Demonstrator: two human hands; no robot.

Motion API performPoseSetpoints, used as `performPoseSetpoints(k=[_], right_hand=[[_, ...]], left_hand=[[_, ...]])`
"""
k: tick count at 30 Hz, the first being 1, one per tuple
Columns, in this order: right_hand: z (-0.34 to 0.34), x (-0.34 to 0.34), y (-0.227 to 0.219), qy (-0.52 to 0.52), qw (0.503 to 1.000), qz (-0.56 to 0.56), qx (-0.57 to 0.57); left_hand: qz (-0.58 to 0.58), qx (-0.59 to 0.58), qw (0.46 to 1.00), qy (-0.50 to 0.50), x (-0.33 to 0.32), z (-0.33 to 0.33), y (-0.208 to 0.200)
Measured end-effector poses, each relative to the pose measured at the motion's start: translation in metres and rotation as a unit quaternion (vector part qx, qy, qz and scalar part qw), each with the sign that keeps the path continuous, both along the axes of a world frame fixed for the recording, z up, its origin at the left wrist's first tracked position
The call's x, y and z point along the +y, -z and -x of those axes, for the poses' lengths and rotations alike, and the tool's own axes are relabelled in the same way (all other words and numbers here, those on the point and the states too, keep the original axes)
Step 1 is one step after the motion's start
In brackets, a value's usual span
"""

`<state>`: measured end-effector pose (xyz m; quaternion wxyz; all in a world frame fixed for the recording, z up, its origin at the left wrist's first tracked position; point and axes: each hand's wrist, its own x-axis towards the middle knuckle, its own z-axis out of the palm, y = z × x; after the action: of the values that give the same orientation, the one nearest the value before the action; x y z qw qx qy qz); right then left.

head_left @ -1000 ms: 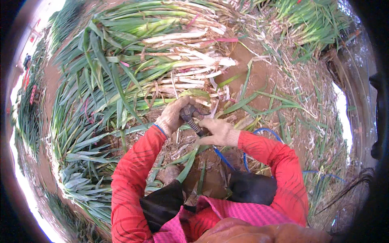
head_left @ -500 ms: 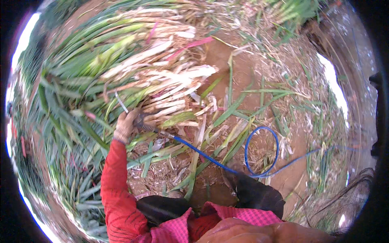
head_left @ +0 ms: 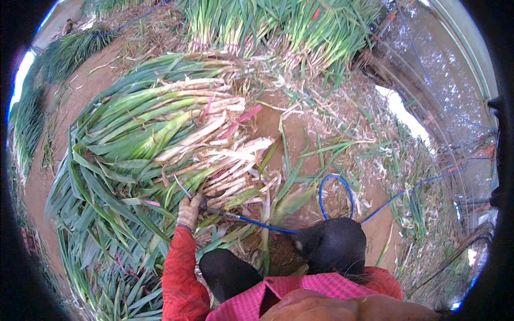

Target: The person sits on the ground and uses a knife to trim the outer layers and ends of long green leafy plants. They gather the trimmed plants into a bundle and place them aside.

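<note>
My left hand (head_left: 188,209), in a pale glove, is wrapped round a dark air blow gun (head_left: 205,204). The gun's thin metal nozzle points up and away over the leaves. A blue air hose (head_left: 267,227) runs from the gun to the right, toward my knee. Just beyond the hand lies a pile of long green onions (head_left: 235,155), white stems to the right and green leaves to the left. Pink ties (head_left: 250,114) show among the stems. My right hand is out of view; only a bit of its red sleeve (head_left: 384,282) shows at the lower right.
Several bundles of green onions (head_left: 289,35) stand along the back. Loose leaves and peelings litter the brown soil (head_left: 284,123). The hose makes a loop (head_left: 321,195) beyond my right knee (head_left: 334,246). Shiny plastic sheeting (head_left: 428,69) rises at the right.
The view has tilted up, so the pile sits lower and the standing bundles show more fully. My left hand still grips the blow gun. My right sleeve has come into view.
</note>
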<state>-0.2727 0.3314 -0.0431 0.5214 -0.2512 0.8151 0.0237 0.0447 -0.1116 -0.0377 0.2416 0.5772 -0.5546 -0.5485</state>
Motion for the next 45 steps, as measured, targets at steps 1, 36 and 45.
performPoseSetpoints(k=[1, 36, 45], right_hand=[[0.012, -0.003, -0.003, -0.008, 1.0, 0.002, 0.006], [0.039, -0.435, -0.127, -0.178, 0.878, 0.445, 0.008], [0.074, -0.426, -0.077, -0.123, 0.904, 0.41, -0.02]], left_hand=[[0.002, 0.002, 1.0, 0.003, 0.003, 0.001, -0.008], [0.254, -0.224, 0.935, 0.104, -0.15, 0.105, -0.206], [0.242, -0.578, 0.776, 0.076, -0.347, -0.039, -0.179]])
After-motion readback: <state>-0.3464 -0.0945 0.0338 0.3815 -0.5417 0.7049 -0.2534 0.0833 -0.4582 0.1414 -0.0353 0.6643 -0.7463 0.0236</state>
